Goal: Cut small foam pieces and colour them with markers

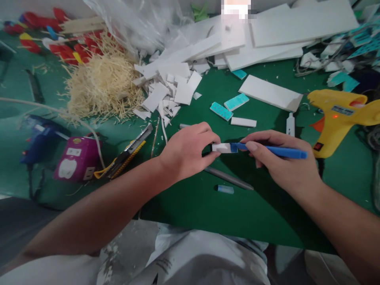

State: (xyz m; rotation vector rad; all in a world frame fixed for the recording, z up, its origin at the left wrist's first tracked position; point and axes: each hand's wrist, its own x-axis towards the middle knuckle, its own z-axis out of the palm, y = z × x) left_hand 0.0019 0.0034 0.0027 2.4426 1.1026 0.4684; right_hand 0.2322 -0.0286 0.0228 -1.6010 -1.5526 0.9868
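Note:
Between the thumb and fingers of my left hand [190,150] is a small white foam block [220,148], held low over the table. Its right end bears a dark blue patch. My right hand [277,154] grips a blue marker [286,152], whose tip touches that blue end. A pale blue marker cap [225,189] lies below on the green table, near a dark grey stick-like tool [230,178] partly hidden by my left hand. Just beyond the hands rest another small white block [243,122] and two foam pieces with blue-patterned faces, one dotted [221,111], one streaked [236,102].
A yellow glue gun [335,118] with a lit orange light stands at right. At left are a utility knife [127,154], a purple power adapter [75,158] and a blue glue gun [40,136]. Straw [103,83], foam scraps [175,87] and white boards [303,27] fill the back.

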